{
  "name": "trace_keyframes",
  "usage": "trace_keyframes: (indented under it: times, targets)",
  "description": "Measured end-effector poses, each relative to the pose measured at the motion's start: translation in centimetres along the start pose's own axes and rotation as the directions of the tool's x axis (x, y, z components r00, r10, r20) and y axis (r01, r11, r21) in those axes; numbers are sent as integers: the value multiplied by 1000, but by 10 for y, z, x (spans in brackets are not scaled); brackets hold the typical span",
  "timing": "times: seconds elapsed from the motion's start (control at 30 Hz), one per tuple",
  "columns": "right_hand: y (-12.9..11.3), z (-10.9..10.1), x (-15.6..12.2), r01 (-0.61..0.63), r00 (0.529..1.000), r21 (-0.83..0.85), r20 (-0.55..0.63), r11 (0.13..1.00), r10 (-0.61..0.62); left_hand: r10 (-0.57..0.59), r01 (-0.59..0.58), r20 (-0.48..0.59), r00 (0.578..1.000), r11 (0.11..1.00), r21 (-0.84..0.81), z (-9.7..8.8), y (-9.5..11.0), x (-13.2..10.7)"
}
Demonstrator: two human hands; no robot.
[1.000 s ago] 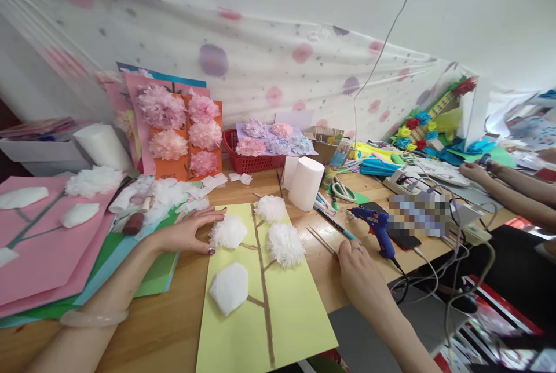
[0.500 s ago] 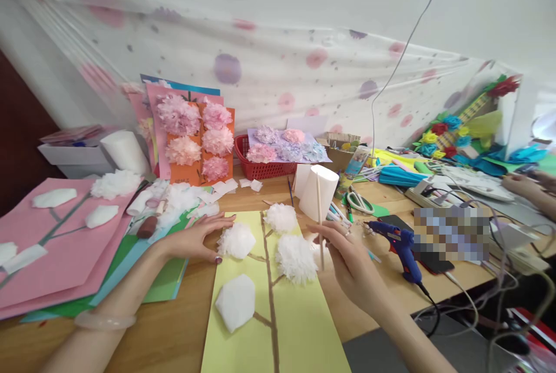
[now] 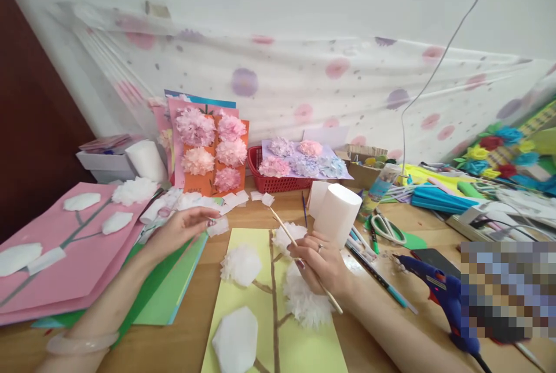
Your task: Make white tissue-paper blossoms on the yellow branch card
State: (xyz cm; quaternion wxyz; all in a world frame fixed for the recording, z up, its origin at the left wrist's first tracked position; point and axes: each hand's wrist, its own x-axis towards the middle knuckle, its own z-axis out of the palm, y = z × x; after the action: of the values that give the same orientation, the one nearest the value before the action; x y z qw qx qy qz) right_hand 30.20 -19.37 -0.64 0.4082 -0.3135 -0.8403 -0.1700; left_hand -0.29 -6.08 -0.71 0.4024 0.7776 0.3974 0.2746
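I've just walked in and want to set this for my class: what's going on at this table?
A person's right hand grips a thin wooden stick over a yellow sheet. On it are a brown stem, fluffy white paper flowers and, at lower left, a smoother white paper piece. The left hand is by some white scraps; whether it holds one is unclear. A blue glue gun lies at right.

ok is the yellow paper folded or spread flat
Spread flat: the yellow paper lies on the table, straight-edged, no fold visible; its near end is out of view.
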Motion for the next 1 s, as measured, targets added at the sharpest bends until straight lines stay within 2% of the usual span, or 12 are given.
trace_keyframes:
  times: [0.07, 0.1, 0.17, 0.37, 0.57, 0.73, 0.9, 1.0]
  targets:
    - [0, -3, -4, -14, 1000, 15, -2, 1000, 14, -20, 44, -211, 977, 993, 110, -3, -7, 3]
    - [0, -4, -5, -22, 1000, 19, -8, 1000, 23, -13, 65, -280, 960, 982, 176, -4, -11, 4]
    - [1, -5, -5, -27, 1000, 18, -13, 999, 27, 19, 88, -336, 942, 950, 301, -5, -18, 6]
    - [4, -2, -4, -31, 1000, 10, 4, 999, 31, 159, 2, -271, 949, 860, 511, 3, -25, 7]
    - [0, -1, 0, -46, 999, 17, -10, 999, 46, 108, 99, -284, 953, 771, 629, 11, -28, 7]
    - [-5, 0, 2, -67, 997, 28, -27, 997, 68, 112, 117, -318, 941, 775, 621, 13, -24, 6]
    - [-5, 0, 1, -75, 997, 22, -20, 997, 76, 61, 148, -293, 954, 755, 639, 19, -20, 4]
    - [-5, 0, 1, -77, 997, 31, -24, 997, 78, 71, 157, -313, 947, 748, 645, 21, -19, 3]
